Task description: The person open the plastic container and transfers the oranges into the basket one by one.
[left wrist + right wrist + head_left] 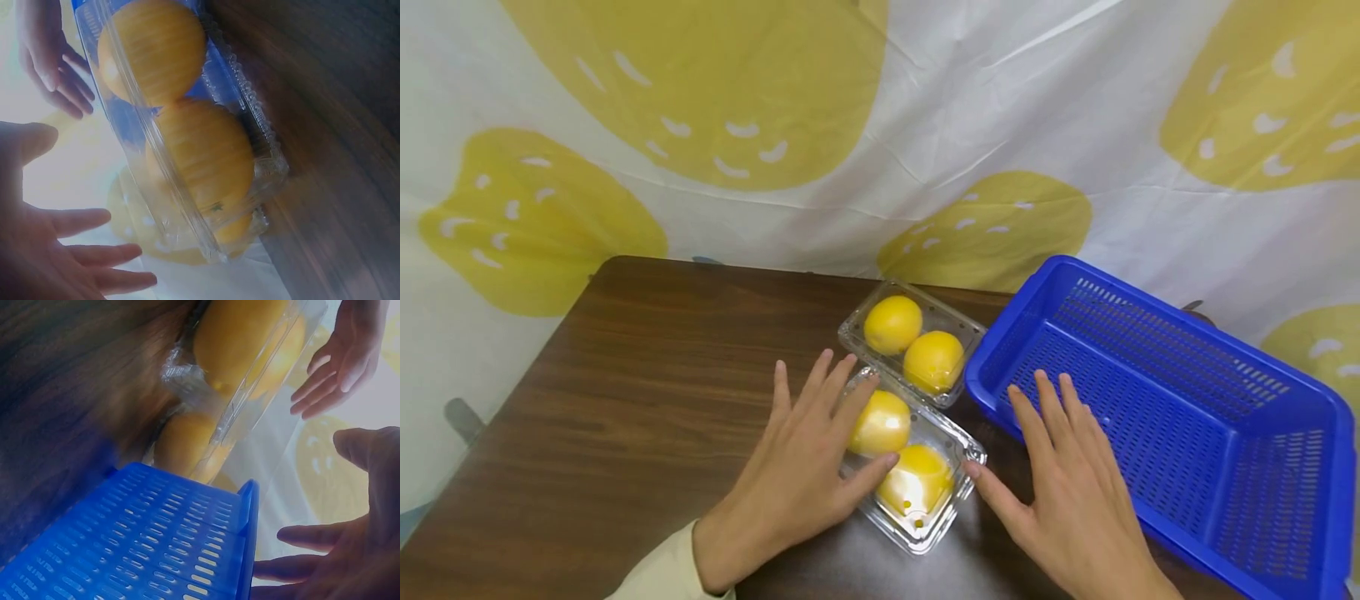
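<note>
Two clear plastic clamshell boxes, each with two round yellow-orange fruits inside, lie on the table. Over the left side of the near box (942, 429), my left hand (808, 454) is spread, its thumb in front of the fruit (917, 482); whether it touches the lid I cannot tell. The far box (938, 307) adjoins the near one at the back. My right hand (1071, 487) has its fingers extended over the near left edge of a blue plastic basket (1150, 400), thumb tip by the near box's right corner. Both wrist views show the fingers apart, holding nothing.
The perforated basket stands at the right, its left corner close to the far box. Dark wood table (647, 400) extends to the left. Behind it hangs a white cloth (955, 100) with large yellow fruit prints.
</note>
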The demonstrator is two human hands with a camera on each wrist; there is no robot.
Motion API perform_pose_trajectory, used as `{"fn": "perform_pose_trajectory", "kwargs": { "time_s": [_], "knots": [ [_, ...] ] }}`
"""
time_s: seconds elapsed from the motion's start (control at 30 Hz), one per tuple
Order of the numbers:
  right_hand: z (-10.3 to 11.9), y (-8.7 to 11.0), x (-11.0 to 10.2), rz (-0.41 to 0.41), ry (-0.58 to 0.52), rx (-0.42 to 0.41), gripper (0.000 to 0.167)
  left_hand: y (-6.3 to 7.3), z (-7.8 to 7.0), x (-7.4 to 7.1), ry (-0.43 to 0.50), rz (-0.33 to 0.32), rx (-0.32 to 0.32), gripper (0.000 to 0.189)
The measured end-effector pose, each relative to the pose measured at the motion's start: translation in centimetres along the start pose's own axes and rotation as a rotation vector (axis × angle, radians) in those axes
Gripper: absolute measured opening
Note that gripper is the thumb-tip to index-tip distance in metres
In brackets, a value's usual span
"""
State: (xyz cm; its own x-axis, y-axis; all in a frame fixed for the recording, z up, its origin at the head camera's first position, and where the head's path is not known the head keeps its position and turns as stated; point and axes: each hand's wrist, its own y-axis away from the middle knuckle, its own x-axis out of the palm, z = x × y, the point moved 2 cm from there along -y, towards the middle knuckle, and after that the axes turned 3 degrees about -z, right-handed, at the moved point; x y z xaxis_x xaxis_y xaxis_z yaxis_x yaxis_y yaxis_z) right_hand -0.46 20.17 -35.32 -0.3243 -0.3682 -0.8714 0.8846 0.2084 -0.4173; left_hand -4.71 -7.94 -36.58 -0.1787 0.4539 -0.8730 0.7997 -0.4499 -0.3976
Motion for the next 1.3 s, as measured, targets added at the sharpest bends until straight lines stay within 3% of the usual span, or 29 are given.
{"fn": "perform_pose_trajectory", "kwargs": {
  "time_s": [0.27,0.57,0.77,0.83,1.0,1.3],
  "knots": [
    [0.5,0.1,-0.1,-0.212,-0.093,-0.117,0.075,0.1,-0.4,0.4,0.036,-0.029,0.043,0.069],
    [1.1,0.6,0.1,-0.248,-0.181,-0.124,0.061,0.1,-1.0,1.0,0.020,0.009,0.045,0.072],
    [1.4,1.0,0.9,-0.321,-0.241,-0.183,0.050,0.0,-1.5,1.4,-0.004,0.024,0.054,0.074],
    [1.3,1.2,1.2,-0.311,-0.241,-0.185,0.048,0.0,-1.6,1.6,-0.009,0.030,0.054,0.075],
    [0.7,1.6,2.0,-0.188,-0.192,-0.144,0.038,0.1,-1.7,2.0,-0.018,0.056,0.041,0.077],
    [0.2,1.7,2.9,-0.091,-0.152,-0.108,0.046,0.1,-2.2,2.3,-0.057,0.102,0.034,0.077]
  ]
}}
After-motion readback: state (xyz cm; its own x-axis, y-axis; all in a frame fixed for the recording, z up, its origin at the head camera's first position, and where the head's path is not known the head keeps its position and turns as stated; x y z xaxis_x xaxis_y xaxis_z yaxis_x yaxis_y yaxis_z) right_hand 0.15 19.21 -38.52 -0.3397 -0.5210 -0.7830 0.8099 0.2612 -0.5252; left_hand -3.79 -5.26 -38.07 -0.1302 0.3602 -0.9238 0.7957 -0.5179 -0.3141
